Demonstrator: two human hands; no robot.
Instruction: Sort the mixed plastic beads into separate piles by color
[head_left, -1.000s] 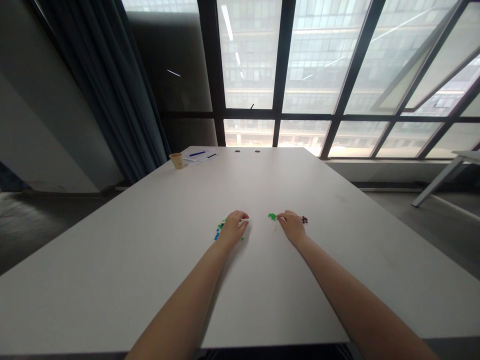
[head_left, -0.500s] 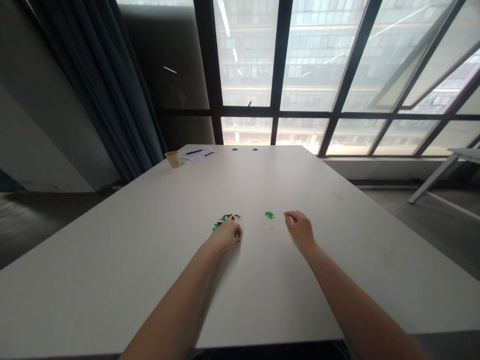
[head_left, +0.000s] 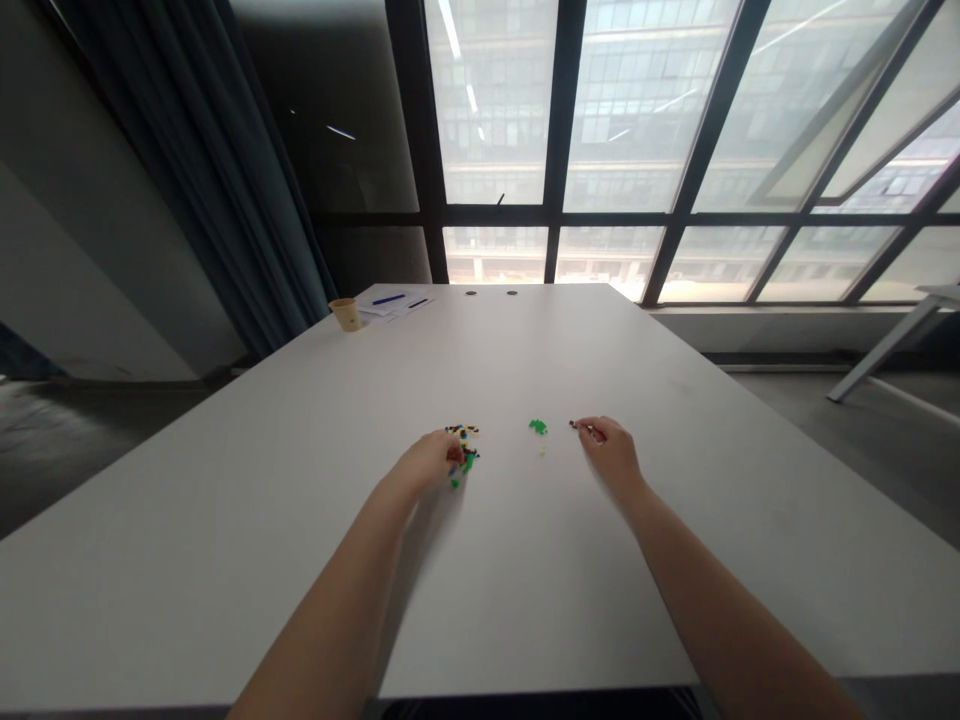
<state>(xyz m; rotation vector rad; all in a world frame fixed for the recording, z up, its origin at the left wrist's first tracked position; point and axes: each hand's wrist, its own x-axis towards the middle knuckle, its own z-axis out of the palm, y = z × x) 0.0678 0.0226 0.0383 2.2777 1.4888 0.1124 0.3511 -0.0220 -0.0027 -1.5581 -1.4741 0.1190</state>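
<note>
no readable text anywhere

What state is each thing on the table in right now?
Left hand: curled, fingertips on the mixed bricks.
Right hand: pinching a dark piece.
Green bricks: small clump, untouched.
Cup: upright, far corner.
Papers: flat, pens on top.

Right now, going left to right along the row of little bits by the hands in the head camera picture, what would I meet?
Left hand → mixed pile of small coloured pieces at its fingertips → small green cluster → tiny pale piece just below it → dark pieces at the right hand's fingertips → right hand, all on the white table.
</note>
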